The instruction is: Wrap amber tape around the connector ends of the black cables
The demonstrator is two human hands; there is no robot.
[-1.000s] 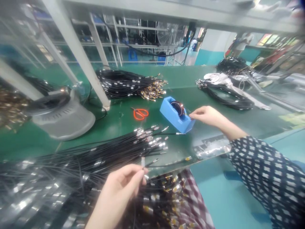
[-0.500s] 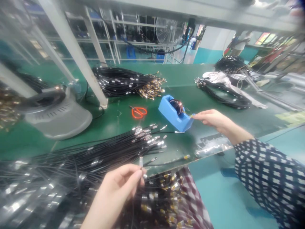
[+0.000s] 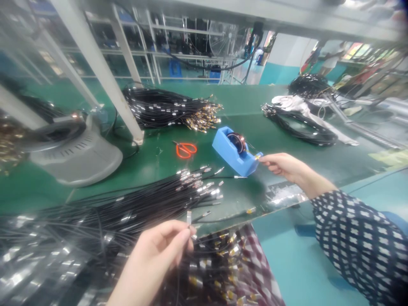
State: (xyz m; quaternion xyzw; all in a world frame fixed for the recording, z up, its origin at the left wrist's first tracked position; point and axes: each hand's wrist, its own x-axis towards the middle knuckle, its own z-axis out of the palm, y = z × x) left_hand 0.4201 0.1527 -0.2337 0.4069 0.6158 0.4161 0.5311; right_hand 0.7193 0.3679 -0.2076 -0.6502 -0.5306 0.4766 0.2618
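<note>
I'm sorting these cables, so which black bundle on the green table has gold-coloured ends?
The far bundle behind the orange scissors: its fanned ends look gold, while the near bundle by the left hand has silver ends.

**Colours & patterns**

Table [image 3: 287, 114] green. Tape dispenser [image 3: 234, 153] blue w/ amber roll. Scissors [image 3: 185, 148] orange. Cables [image 3: 127, 208] black, silver ends; far bundle [image 3: 172, 111] gold-tipped. Right sleeve [image 3: 360, 242] navy, white checks. Lap cloth [image 3: 251, 267] red-white plaid. Fan base [image 3: 76, 157] grey. Floor [image 3: 299, 272] teal.

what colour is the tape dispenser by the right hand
Blue plastic tape dispenser, clearest in the head view.
</note>
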